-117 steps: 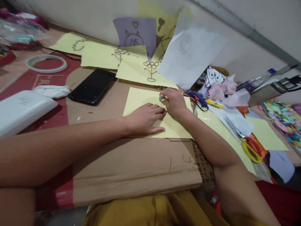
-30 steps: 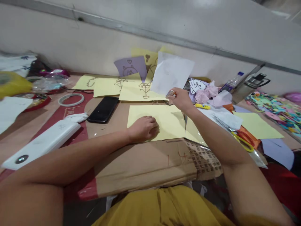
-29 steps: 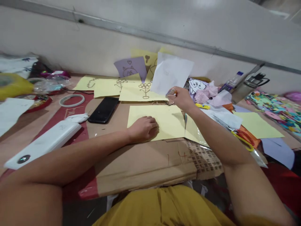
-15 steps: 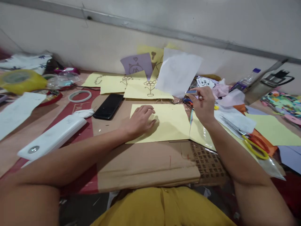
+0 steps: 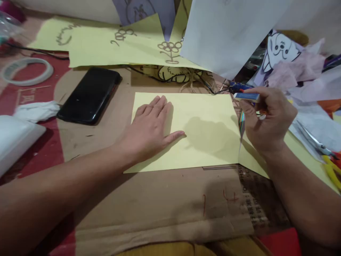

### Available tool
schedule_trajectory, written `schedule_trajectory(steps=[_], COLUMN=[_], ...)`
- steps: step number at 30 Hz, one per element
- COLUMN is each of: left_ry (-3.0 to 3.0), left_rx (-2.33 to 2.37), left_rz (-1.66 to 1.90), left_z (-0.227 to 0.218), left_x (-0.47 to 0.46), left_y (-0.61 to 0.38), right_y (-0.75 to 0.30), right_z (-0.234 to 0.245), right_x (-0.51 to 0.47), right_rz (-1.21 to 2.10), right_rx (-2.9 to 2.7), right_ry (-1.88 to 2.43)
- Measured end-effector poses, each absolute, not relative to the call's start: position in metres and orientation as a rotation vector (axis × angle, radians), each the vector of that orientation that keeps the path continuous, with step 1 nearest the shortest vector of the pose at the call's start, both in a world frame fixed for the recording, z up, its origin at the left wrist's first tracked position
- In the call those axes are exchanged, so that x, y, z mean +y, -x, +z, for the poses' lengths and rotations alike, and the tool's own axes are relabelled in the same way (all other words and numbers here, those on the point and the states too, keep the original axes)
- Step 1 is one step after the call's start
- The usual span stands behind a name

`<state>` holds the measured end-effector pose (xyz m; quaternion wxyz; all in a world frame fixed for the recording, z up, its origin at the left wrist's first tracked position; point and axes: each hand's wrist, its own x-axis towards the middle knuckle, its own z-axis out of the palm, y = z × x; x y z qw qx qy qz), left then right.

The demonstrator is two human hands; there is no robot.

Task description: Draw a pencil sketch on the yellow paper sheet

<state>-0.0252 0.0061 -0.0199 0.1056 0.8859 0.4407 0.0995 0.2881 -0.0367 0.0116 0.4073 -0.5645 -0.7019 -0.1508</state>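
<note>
My left hand lies flat on a blank sheet of yellow paper, fingers together and thumb spread toward the right. Just past the sheet's right edge, my right hand is raised with thumb and fingers closed on a small eraser with a white end and a blue side. The sheet rests on a piece of brown cardboard. Below my right hand, another yellow sheet lies partly hidden by my wrist.
A black phone and a tape roll lie to the left. Yellow sheets with flower drawings and a hanging white sheet stand at the back. Scissors with yellow and red handles lie to the right.
My view has moved closer and lower over the paper. The left hand's fingers have flattened out on the sheet. My right hand still holds the eraser, now showing more plainly.
</note>
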Motion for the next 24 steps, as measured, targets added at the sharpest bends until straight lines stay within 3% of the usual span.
schedule_trajectory(steps=[9,16,24], left_ry=[-2.689,-2.990,-3.011], left_rx=[1.223,0.616,0.434], left_rz=[0.308,0.484,0.404], left_z=[-0.018,-0.010,-0.003], left_x=[0.003,0.000,0.014], left_y=[0.025,0.020,0.021], right_y=[-0.281,-0.302,-0.337], right_z=[0.015,0.033,0.033], right_x=[-0.037,-0.030,-0.019], right_rz=[-0.288,-0.264,-0.006], right_rx=[-1.780,-1.632,-1.678], right_ry=[1.495,1.515,1.953])
